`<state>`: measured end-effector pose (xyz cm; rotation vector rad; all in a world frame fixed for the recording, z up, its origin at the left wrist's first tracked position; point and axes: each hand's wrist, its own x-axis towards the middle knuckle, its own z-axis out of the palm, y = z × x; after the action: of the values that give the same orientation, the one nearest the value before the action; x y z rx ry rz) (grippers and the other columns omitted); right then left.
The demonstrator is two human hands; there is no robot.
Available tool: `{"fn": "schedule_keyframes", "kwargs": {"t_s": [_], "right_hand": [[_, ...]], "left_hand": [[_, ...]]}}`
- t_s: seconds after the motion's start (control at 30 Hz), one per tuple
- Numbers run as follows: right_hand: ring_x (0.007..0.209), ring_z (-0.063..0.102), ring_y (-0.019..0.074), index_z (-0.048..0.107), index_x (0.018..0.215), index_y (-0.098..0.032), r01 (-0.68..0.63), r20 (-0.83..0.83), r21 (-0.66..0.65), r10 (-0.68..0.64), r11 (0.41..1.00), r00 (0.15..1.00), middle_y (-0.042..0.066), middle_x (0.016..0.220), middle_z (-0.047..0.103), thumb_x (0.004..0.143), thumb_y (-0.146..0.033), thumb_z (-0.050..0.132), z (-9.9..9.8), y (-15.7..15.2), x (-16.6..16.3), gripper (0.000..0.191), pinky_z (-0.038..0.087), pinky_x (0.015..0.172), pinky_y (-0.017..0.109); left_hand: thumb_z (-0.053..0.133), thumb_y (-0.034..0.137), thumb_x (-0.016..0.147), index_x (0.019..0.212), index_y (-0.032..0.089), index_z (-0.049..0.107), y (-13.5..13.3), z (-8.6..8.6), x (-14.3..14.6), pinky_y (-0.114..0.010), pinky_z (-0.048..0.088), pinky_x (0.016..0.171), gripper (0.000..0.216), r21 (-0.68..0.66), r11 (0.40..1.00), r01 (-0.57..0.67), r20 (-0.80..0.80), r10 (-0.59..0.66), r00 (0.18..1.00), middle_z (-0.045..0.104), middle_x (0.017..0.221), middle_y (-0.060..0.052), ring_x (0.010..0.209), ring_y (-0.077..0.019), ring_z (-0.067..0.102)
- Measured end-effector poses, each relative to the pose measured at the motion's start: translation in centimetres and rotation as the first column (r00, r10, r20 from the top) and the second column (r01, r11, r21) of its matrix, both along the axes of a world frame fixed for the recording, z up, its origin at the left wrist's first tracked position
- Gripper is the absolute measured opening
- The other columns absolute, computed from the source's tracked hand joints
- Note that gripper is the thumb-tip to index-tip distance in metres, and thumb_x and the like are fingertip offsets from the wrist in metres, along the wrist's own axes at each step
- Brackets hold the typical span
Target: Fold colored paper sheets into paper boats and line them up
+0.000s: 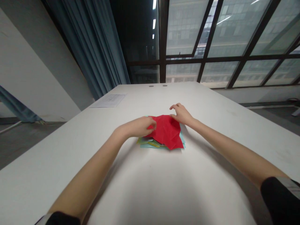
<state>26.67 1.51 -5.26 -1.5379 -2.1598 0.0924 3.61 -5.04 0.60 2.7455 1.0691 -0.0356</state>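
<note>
A creased red paper sheet (167, 131) lies on top of a small pile of coloured papers (150, 143), light blue and yellow-green, in the middle of the white table (150, 187). My left hand (138, 126) pinches the red sheet's left edge with closed fingers. My right hand (181, 114) rests at the sheet's far right corner, thumb and forefinger pinching it, the other fingers raised and apart.
A printed white sheet (109, 100) lies at the table's far left corner. Two round cable holes (158, 85) sit near the far edge. Blue curtains (93, 47) and large dark-framed windows (222, 40) stand behind the table.
</note>
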Motion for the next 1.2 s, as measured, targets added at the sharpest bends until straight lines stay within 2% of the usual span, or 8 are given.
{"fn": "schedule_keyframes", "kwargs": {"t_s": [0.13,0.27,0.4,0.5,0.57,0.73,0.97,1.2], "right_hand": [[0.095,0.059,0.0259,0.066,0.097,-0.014,-0.246,0.191,-0.198,0.284,0.949,0.94,0.015,0.099,0.065,0.084,-0.026,0.05,0.6,-2.4,-1.8,0.023,0.042,0.086,0.036],[0.11,0.054,0.0296,0.061,0.111,-0.007,-0.241,0.3,-0.362,0.357,0.901,0.884,0.021,0.115,0.06,0.09,-0.042,0.037,-1.1,-3.5,-2.4,0.047,0.039,0.092,0.037],[0.126,0.038,0.0322,0.039,0.136,-0.009,-0.146,0.327,-0.301,0.246,0.942,0.913,0.019,0.138,0.041,0.089,-0.052,0.031,-3.4,-3.7,-1.8,0.064,0.033,0.1,0.042],[0.129,0.034,0.0331,0.031,0.141,-0.015,-0.113,0.324,-0.227,0.184,0.967,0.928,0.015,0.143,0.035,0.089,-0.053,0.028,-4.4,-3.9,-1.2,0.064,0.031,0.101,0.047],[0.134,0.024,0.0323,0.029,0.142,-0.017,-0.11,0.309,-0.219,0.176,0.969,0.935,0.012,0.148,0.026,0.089,-0.055,0.023,-4.6,-4.0,-0.8,0.065,0.023,0.105,0.051],[0.139,0.01,0.0276,0.015,0.145,-0.018,-0.137,0.259,-0.333,0.23,0.933,0.938,0.011,0.151,0.01,0.085,-0.065,0.019,-4.9,-3.5,0.1,0.076,0.007,0.109,0.055],[0.138,0.005,0.0339,0.014,0.145,-0.022,0.027,0.257,-0.326,0.061,0.945,0.964,0.017,0.151,0.006,0.08,-0.073,0.024,-6.1,-2.9,0.8,0.083,0.006,0.108,0.055],[0.137,0.016,0.0352,0.013,0.145,-0.017,-0.013,0.112,-0.254,0.042,0.967,0.993,0.021,0.151,-0.007,0.081,-0.068,0.031,-6.0,-3.0,1.0,0.084,0.019,0.105,0.055]], "left_hand": [[0.059,0.045,0.072,0.12,0.022,0.054,0.2,-1.9,2.1,-0.031,0.044,0.078,0.053,-0.118,0.992,-0.041,-0.119,0.027,0.992,0.057,0.119,-0.01,0.095,-0.0239,0.059],[0.065,0.064,0.057,0.139,0.029,0.033,0.7,-4.4,2.4,-0.046,0.04,0.088,0.094,-0.133,0.965,-0.226,-0.28,0.182,0.943,0.037,0.14,-0.016,0.116,-0.0392,0.046],[0.039,0.073,0.074,0.135,0.032,0.039,1.6,-6.1,2.7,-0.05,0.038,0.09,0.074,-0.054,0.971,-0.233,-0.208,0.218,0.954,0.045,0.133,-0.015,0.114,-0.0375,0.047],[0.026,0.069,0.081,0.132,0.023,0.044,2.4,-7.4,3.0,-0.051,0.033,0.095,0.071,0.131,0.97,-0.205,-0.101,0.219,0.971,0.047,0.13,-0.016,0.118,-0.0358,0.043],[0.027,0.07,0.081,0.136,0.021,0.038,2.8,-8.4,3.0,-0.052,0.027,0.1,0.075,0.184,0.968,-0.168,-0.057,0.182,0.982,0.038,0.139,-0.017,0.128,-0.036,0.032],[0.027,0.076,0.076,0.144,0.031,0.019,3.2,-10.2,1.8,-0.053,0.018,0.105,0.081,0.096,0.966,-0.239,-0.034,0.243,0.969,0.014,0.152,-0.01,0.137,-0.0376,0.011],[0.029,0.074,0.078,0.142,0.033,0.025,3.4,-11.2,0.7,-0.057,0.024,0.1,0.076,0.139,0.835,-0.533,0.038,0.533,0.845,0.015,0.151,-0.011,0.133,-0.0441,0.019],[0.037,0.061,0.084,0.137,0.019,0.035,3.7,-10.5,1.0,-0.042,0.033,0.102,0.067,0.171,0.878,-0.447,0.197,0.414,0.889,0.016,0.149,-0.018,0.128,-0.0328,0.037]]}}
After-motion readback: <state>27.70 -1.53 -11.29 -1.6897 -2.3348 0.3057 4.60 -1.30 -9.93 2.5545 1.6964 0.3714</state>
